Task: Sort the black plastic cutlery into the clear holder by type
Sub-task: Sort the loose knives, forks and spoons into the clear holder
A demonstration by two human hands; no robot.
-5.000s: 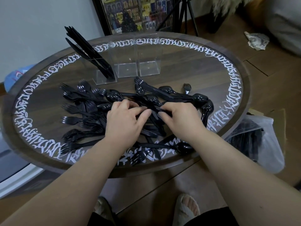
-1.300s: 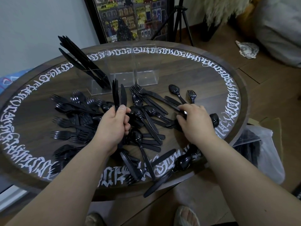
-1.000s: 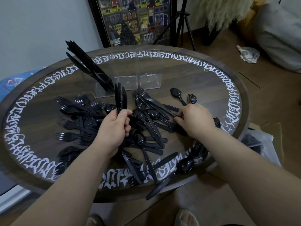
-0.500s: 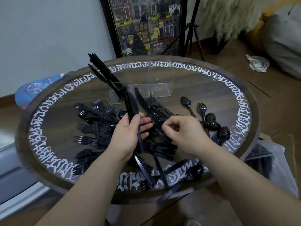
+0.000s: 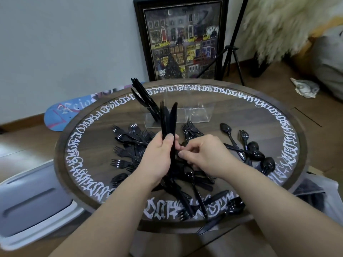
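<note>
Reaching forward from the near edge, two bare forearms are crossing the rim of the round dark worktop [image 5: 278, 112], which is carrying a ring of white lettering. At that near rim a knife [image 5: 209, 224] is overhanging the edge, and loose spoons [image 5: 234, 207] are lying on the lettering. Further in, the left hand [image 5: 157, 160] is gripping a bunch of black knives [image 5: 168, 121] by their handles, closed around them with the thumb pressing on the front; the blades are standing nearly upright. The right hand [image 5: 206, 154] is curling beside it, fingertips pinching toward the bunch's handles, though whether it is actually holding a piece cannot be told. Under and around both hands the mixed cutlery pile [image 5: 187, 180] is spreading across the worktop. Forks [image 5: 126, 143] are lying in a group to the left, and more spoons [image 5: 256, 154] are lying to the right. Beyond the hands, the clear holder [image 5: 199, 112] is standing toward the far side of the worktop; its left compartment is holding sorted knives [image 5: 143, 97] leaning leftward, while the other compartments are looking empty. Behind the worktop, a framed picture [image 5: 181, 39] is leaning against the wall, with a tripod [image 5: 232, 52] beside it.
</note>
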